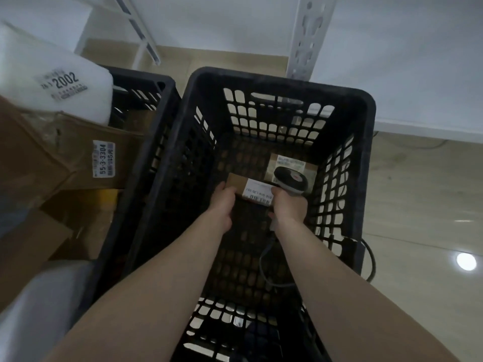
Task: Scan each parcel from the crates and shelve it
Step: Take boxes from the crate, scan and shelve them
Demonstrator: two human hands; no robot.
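The small brown parcel (244,188) sits low inside the black crate (277,82), near the far end of its floor, with a white barcode label (258,193) facing up. The left hand (222,202) grips its near left edge, fingers curled over the top. The right hand (288,205) is wrapped round the handle of a grey scanner (290,180), whose head hangs just beside the label's right end; its cable (264,259) trails back across the crate floor. Whether the scanner touches the parcel is hard to tell in this dim light.

Judging from this, the scan of this parcel is the step in hand, and shelving it is not yet done. A second parcel (290,163) with a pale label lies just behind, partly hidden by the scanner, so at least two remain in this crate. To the left, a second black crate (146,82) holds what seems to be more cardboard, and labelled boxes (78,158) are stacked beside it. The white shelf upright (311,35) rises behind the crate, so a fair share of the work looks left.
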